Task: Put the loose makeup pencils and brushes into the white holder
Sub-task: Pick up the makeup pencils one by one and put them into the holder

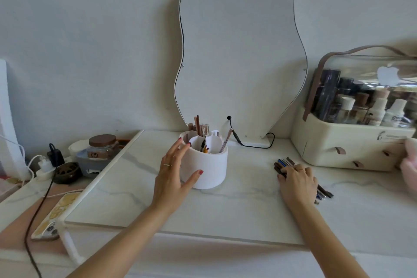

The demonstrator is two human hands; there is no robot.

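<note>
The white round holder [209, 169] stands mid-table in front of the mirror, with several pencils and brushes upright in its compartments. My left hand [173, 171] wraps the holder's left side, thumb across its front, fingertips at the rim. To the right, a bunch of dark loose makeup pencils [283, 165] lies flat on the marble top, their far ends poking out beyond my fingers and their near ends [325, 193] by my wrist. My right hand [297, 181] lies palm down on that bunch, fingers curled over it; the pencils remain on the table.
A wavy-edged mirror [241, 52] leans at the back with a black cable [252, 145] at its foot. A cream cosmetics case [347, 144] with a clear lid stands at the right. Left of the slab: a glass jar [101, 146], chargers, cords, a phone [56, 216].
</note>
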